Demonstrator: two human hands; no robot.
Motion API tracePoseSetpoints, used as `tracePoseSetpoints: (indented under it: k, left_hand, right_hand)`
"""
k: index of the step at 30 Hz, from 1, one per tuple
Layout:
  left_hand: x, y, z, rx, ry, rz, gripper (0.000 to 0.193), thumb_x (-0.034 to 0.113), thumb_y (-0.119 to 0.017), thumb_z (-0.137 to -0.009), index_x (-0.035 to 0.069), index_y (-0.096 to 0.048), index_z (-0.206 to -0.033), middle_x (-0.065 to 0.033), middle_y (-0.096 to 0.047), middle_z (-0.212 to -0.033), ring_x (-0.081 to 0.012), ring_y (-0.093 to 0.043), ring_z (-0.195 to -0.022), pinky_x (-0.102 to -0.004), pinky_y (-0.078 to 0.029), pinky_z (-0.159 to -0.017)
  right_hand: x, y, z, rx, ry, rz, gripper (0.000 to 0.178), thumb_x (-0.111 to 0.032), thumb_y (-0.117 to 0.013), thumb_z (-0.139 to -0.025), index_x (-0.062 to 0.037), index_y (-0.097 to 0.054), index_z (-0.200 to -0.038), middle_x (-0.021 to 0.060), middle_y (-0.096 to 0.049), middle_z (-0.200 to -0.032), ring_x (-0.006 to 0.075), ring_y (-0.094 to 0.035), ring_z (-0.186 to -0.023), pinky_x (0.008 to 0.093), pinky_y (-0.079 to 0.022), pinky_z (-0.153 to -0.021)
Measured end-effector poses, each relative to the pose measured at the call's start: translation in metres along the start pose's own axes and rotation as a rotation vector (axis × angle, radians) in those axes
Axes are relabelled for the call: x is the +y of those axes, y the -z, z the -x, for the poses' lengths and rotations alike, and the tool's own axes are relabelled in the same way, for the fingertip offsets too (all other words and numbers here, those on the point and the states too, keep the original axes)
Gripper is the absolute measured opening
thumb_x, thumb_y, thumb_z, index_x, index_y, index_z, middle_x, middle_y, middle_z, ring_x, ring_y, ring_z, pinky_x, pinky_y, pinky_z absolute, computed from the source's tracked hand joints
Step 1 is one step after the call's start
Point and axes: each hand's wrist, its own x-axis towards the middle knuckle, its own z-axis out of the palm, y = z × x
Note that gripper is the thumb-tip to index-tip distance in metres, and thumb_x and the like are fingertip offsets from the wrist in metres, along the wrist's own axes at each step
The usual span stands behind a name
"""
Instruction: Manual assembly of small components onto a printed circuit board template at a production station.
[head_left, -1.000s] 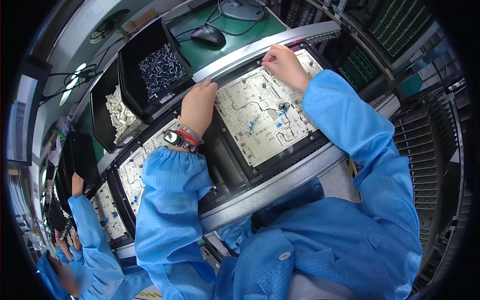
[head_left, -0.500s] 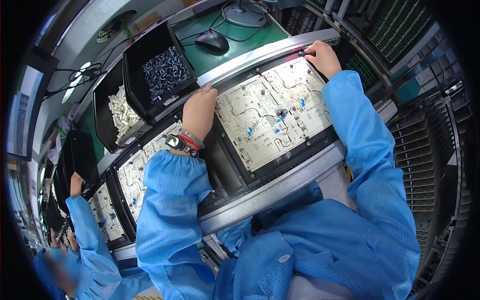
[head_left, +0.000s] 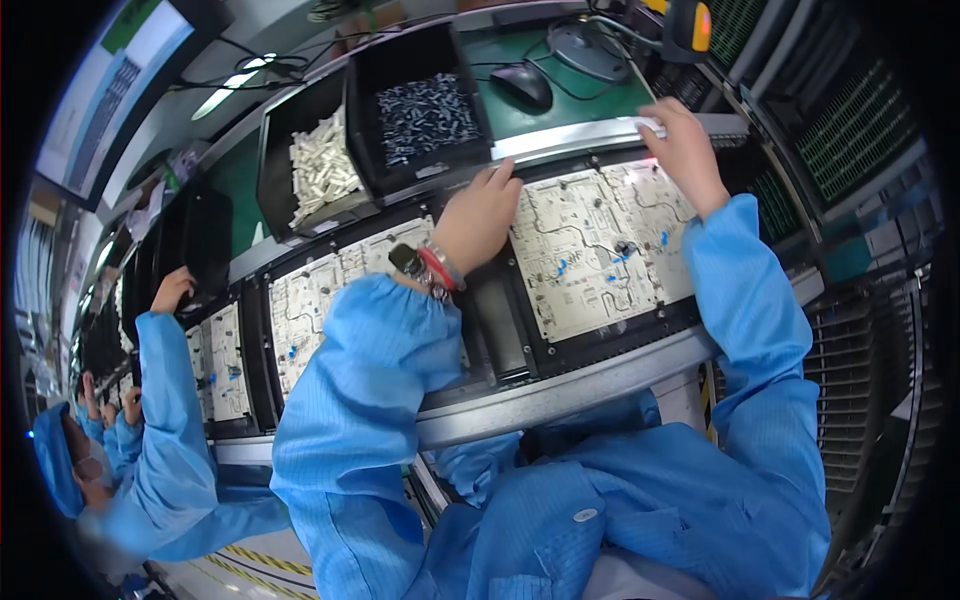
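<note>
A pale printed circuit board [head_left: 590, 265] with small blue and black parts lies in a black carrier frame [head_left: 515, 290] on the line in front of me. At its far left corner is my left hand [head_left: 480, 220], its fingers stretched toward the metal rail and touching the frame's edge; the fingertips are partly hidden. My right hand [head_left: 685, 145] is above the far right corner, thumb and forefinger a little apart at the silver rail [head_left: 570, 137]. I see nothing held in either hand. Another similar board [head_left: 300, 300] sits left of my left wrist.
Behind the rail stand a black bin of dark small parts [head_left: 428, 118] and a black bin of white parts [head_left: 325, 165]. A mouse [head_left: 522, 87] lies on the green bench. At the left a co-worker's hand [head_left: 173, 290] is over the line. Slotted racks [head_left: 855, 350] stand at right.
My view has swung, so the scene sits further right and lower. The right hand has left a small black knob and moved onto the rail. My left hand keeps its place beside the board.
</note>
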Motion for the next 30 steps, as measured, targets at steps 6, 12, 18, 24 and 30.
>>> tracePoseSetpoints:
  k: [6, 12, 18, 24, 30]
  left_hand:
    - [-0.038, 0.094, 0.008, 0.666, 0.411, -0.053, 0.027, -0.005, -0.047, -0.071, -0.002, -0.051, -0.097, -0.0192, -0.05, -0.096, -0.0364, -0.051, -0.087, -0.0413, -0.045, -0.075]
    - [-0.16, 0.078, 0.07, 0.112, 0.458, -0.058, 0.033, -0.003, -0.051, -0.072, 0.0, -0.056, -0.104, -0.0251, -0.055, -0.102, -0.0404, -0.054, -0.093, -0.0415, -0.046, -0.081]
    - [-0.154, 0.07, 0.065, -0.18, 0.655, 0.14, 0.022, 0.012, -0.061, -0.078, -0.001, -0.063, -0.096, -0.0192, -0.064, -0.089, -0.0313, -0.061, -0.083, -0.0338, -0.047, -0.076]
    - [-0.157, 0.063, 0.055, -0.027, 0.656, 0.005, 0.013, 0.013, -0.066, -0.069, 0.0, -0.063, -0.068, -0.0181, -0.061, -0.067, -0.0327, -0.061, -0.068, -0.039, -0.048, -0.064]
    - [-0.151, 0.077, 0.058, 0.267, 0.782, 0.079, 0.015, 0.015, -0.064, -0.068, -0.001, -0.065, -0.07, -0.0128, -0.064, -0.065, -0.0226, -0.064, -0.062, -0.0304, -0.049, -0.06]
  right_hand:
    - [-0.13, -0.052, -0.063, -0.012, 0.599, -0.189, 0.016, -0.007, -0.058, -0.077, -0.0064, -0.062, -0.093, 0.0054, -0.062, -0.088, 0.0231, -0.058, -0.087, 0.0337, -0.043, -0.082]
    - [-0.152, -0.12, -0.093, -0.419, 0.638, 0.558, 0.008, -0.006, -0.056, -0.067, -0.0099, -0.062, -0.067, 0.006, -0.062, -0.069, 0.0217, -0.061, -0.071, 0.0377, -0.033, -0.098]
    - [-0.143, -0.128, -0.096, -0.324, 0.635, 0.369, 0.01, -0.008, -0.056, -0.068, -0.0097, -0.061, -0.06, 0.008, -0.061, -0.064, 0.0244, -0.062, -0.066, 0.041, -0.039, -0.089]
    - [-0.154, -0.131, -0.1, -0.4, 0.553, 0.334, 0.008, -0.008, -0.057, -0.07, -0.0068, -0.065, -0.068, 0.0111, -0.064, -0.071, 0.0273, -0.064, -0.07, 0.0395, -0.047, -0.067]
    - [-0.154, -0.13, -0.106, -0.472, 0.535, 0.322, 0.013, -0.006, -0.057, -0.072, -0.0053, -0.067, -0.08, 0.013, -0.066, -0.082, 0.0282, -0.065, -0.081, 0.0389, -0.052, -0.064]
